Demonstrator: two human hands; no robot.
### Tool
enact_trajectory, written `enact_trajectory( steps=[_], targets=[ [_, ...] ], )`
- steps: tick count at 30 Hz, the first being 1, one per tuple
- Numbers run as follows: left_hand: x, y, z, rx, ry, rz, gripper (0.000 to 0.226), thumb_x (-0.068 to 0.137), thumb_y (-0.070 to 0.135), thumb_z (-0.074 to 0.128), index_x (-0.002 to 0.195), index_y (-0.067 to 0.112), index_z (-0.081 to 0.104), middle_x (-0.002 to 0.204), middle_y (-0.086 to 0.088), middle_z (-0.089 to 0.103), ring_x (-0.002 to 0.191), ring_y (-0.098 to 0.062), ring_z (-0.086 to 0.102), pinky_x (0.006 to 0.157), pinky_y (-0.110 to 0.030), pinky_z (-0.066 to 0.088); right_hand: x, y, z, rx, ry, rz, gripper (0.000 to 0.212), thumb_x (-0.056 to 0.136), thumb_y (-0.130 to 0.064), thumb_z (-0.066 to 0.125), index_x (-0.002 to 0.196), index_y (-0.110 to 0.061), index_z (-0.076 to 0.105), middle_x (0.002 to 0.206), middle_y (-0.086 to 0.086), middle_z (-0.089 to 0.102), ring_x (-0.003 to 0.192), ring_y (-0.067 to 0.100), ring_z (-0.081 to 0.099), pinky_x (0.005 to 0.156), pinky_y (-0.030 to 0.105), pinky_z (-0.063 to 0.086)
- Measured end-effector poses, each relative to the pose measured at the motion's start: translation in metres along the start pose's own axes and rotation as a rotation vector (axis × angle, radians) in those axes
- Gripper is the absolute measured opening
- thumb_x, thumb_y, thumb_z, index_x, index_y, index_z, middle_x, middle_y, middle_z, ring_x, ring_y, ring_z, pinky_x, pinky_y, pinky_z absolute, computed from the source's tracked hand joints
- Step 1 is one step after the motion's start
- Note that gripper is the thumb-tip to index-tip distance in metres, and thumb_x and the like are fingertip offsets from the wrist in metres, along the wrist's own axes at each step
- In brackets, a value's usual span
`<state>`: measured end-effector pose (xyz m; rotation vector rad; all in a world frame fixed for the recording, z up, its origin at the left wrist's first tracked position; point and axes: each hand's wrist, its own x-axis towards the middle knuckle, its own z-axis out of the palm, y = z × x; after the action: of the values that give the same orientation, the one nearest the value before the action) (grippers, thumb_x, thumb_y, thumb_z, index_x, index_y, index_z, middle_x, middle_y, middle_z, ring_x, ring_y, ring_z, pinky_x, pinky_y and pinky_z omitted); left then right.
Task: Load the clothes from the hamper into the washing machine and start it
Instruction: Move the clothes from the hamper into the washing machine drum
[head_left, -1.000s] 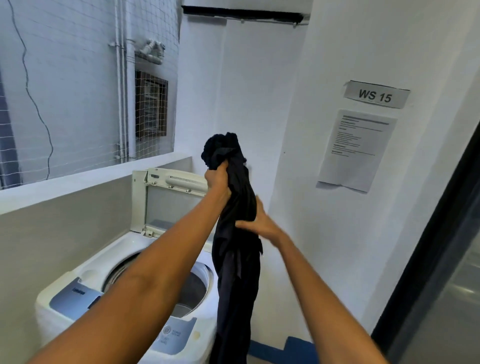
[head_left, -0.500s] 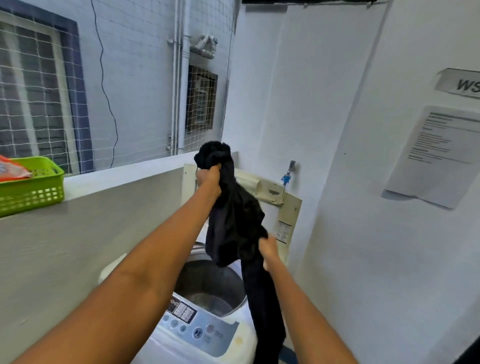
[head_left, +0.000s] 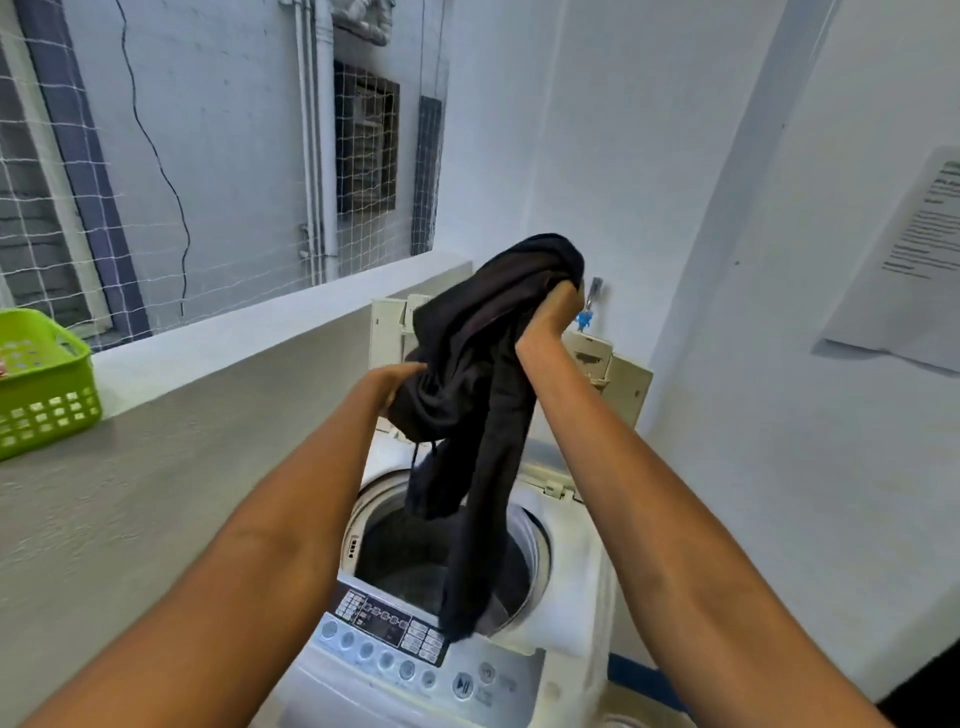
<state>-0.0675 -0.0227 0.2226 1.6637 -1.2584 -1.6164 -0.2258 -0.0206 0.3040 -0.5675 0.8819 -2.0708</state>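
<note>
Dark garment (head_left: 483, 395) held over the open washing machine (head_left: 566, 613), not in yet.

Right hand (head_left: 550, 317) grips the bunched top of the garment, fingers curled round the fabric, raised in front of the upright lid (head_left: 608, 374). Left hand (head_left: 397, 376) holds the lower bundle from the left side; its fingers are hidden in the cloth. The garment's tail hangs down across the drum opening (head_left: 410, 545), its end near the control panel (head_left: 395, 639). Green basket (head_left: 47, 395) sits on the ledge (head_left: 223, 343) well to the left.
</note>
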Motion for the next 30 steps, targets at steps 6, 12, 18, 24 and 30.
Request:
enact_trajectory(
  steps=[6, 12, 18, 24, 30],
  targets=[
    [0.042, -0.036, 0.005, 0.586, -0.081, -0.146, 0.033, 0.102, 0.017, 0.029, 0.103, -0.010, 0.047, 0.124, -0.018, 0.045, 0.097, -0.030, 0.051, 0.090, -0.039, 0.036, 0.009, 0.070, -0.055, -1.324, -0.404, -0.300, 0.035, 0.077, -0.002, 0.043, 0.105, -0.012, 0.063, 0.108, 0.014, 0.067, 0.100, 0.031, 0.061, 0.075, 0.030, 0.043],
    [0.104, -0.075, -0.008, 0.416, -0.220, 0.060, 0.072, 0.075, 0.002, 0.056, 0.142, 0.017, 0.033, 0.141, -0.006, 0.044, 0.121, -0.026, 0.047, 0.089, -0.037, 0.040, 0.021, 0.142, -0.094, -1.559, -0.529, 0.004, 0.043, 0.084, 0.002, 0.041, 0.124, -0.012, 0.047, 0.120, 0.020, 0.058, 0.109, 0.037, 0.055, 0.081, 0.034, 0.044],
    [0.152, -0.121, 0.005, 0.393, -0.143, 0.263, 0.047, 0.078, 0.005, 0.069, 0.118, 0.023, 0.052, 0.103, -0.010, 0.066, 0.073, -0.020, 0.063, 0.059, -0.035, 0.055, 0.015, 0.212, -0.120, -1.297, -0.607, 0.272, 0.052, 0.075, 0.013, 0.057, 0.125, -0.002, 0.054, 0.117, 0.012, 0.059, 0.105, 0.018, 0.054, 0.086, 0.024, 0.040],
    [0.199, -0.179, 0.032, 0.081, 0.434, 0.204, 0.026, 0.082, -0.002, 0.049, 0.097, 0.009, 0.069, 0.094, -0.015, 0.068, 0.091, -0.029, 0.063, 0.073, -0.028, 0.041, 0.016, 0.261, -0.173, -1.403, -0.708, 0.449, 0.052, 0.087, 0.001, 0.056, 0.136, -0.010, 0.044, 0.129, 0.013, 0.049, 0.103, 0.023, 0.053, 0.088, 0.032, 0.044],
    [0.235, -0.229, 0.064, 0.142, 0.200, -0.092, 0.042, 0.084, -0.003, 0.050, 0.127, 0.000, 0.049, 0.137, -0.024, 0.032, 0.118, -0.037, 0.045, 0.099, -0.031, 0.037, 0.002, 0.316, -0.231, -1.478, -0.626, 0.600, 0.049, 0.090, 0.000, 0.045, 0.137, -0.010, 0.042, 0.136, 0.017, 0.042, 0.094, 0.017, 0.047, 0.067, 0.015, 0.039]
  ],
)
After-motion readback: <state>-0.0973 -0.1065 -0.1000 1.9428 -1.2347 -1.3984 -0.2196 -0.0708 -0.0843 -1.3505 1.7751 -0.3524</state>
